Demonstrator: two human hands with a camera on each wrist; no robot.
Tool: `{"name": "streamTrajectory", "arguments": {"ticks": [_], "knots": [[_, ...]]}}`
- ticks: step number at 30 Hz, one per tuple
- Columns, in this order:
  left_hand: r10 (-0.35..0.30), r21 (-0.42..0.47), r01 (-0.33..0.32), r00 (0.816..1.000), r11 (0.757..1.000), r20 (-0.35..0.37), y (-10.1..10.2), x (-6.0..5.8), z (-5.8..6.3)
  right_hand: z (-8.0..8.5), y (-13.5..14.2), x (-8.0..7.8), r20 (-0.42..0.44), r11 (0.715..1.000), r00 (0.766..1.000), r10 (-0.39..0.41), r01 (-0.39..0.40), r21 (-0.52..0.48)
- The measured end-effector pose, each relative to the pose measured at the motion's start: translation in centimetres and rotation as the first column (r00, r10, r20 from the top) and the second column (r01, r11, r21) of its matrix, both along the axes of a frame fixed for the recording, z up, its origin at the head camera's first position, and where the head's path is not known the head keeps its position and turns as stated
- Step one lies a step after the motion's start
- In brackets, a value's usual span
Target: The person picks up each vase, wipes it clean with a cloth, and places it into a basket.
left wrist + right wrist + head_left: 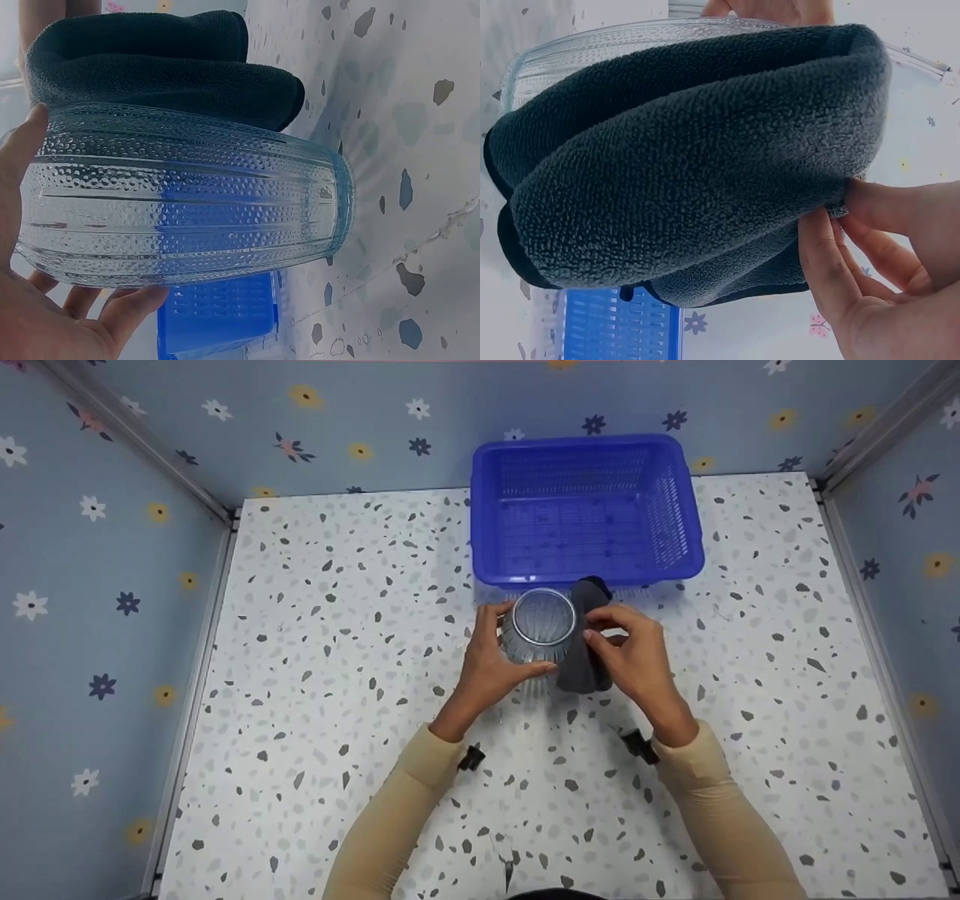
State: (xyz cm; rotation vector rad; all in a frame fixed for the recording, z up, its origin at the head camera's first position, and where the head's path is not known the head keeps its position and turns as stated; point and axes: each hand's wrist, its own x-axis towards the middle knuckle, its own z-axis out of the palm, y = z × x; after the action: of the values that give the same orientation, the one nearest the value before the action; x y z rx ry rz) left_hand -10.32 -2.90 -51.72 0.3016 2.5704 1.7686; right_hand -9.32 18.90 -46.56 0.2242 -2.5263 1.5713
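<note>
A clear ribbed glass vase (543,619), its wall covered in small raised dots, stands roughly upright in front of the basket. My left hand (489,661) holds it around the upper part, thumb on the near side and fingers on the far side. Against the vase's right side hangs a folded dark grey towel (682,165) with black edging. My right hand (634,654) pinches this towel between thumb and fingers near its top. In the left wrist view the vase's narrower end (341,202) is close to the table; whether it touches cannot be told.
Just behind the vase, a blue plastic basket (484,510) with slotted walls sits against the back panel. The speckled white table (337,660) is bounded by flowered panels (90,645) at the left, back and right.
</note>
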Motion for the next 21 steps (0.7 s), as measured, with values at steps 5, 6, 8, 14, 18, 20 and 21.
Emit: {"name": "streamTrajectory", "arguments": {"ticks": [5, 6, 8, 14, 18, 20, 21], "knots": [[0.001, -0.007, -0.001, 1.0, 1.0, 0.006, -0.01, -0.04, 0.05, -0.1, -0.12, -0.16, -0.017, 1.0, 1.0, -0.001, 0.001, -0.005], [0.001, -0.007, -0.001, 1.0, 1.0, 0.006, -0.01, -0.06, 0.06, -0.11, -0.13, -0.18, -0.02, 1.0, 1.0, -0.001, 0.001, -0.007], [0.0, -0.006, 0.0, 1.0, 1.0, 0.004, -0.02, -0.1, 0.11, -0.08, -0.15, -0.22, -0.024, 1.0, 1.0, 0.001, -0.001, -0.011], [-0.003, -0.014, 0.003, 1.0, 1.0, 0.002, -0.09, -0.1, 0.12, -0.1, -0.1, -0.27, -0.023, 1.0, 1.0, 0.005, -0.005, -0.009], [-0.003, -0.001, 0.003, 1.0, 1.0, 0.014, -0.07, -0.02, 0.11, -0.21, -0.08, -0.21, -0.02, 1.0, 1.0, 0.007, -0.007, -0.01], [-0.001, -0.002, 0.001, 1.0, 1.0, 0.017, -0.06, -0.01, 0.08, -0.3, -0.13, -0.17, -0.021, 1.0, 1.0, 0.003, -0.004, -0.014], [0.0, -0.005, 0.0, 1.0, 1.0, 0.018, -0.06, 0.0, 0.09, -0.38, -0.14, -0.14, -0.019, 1.0, 1.0, 0.0, 0.0, -0.016]]}}
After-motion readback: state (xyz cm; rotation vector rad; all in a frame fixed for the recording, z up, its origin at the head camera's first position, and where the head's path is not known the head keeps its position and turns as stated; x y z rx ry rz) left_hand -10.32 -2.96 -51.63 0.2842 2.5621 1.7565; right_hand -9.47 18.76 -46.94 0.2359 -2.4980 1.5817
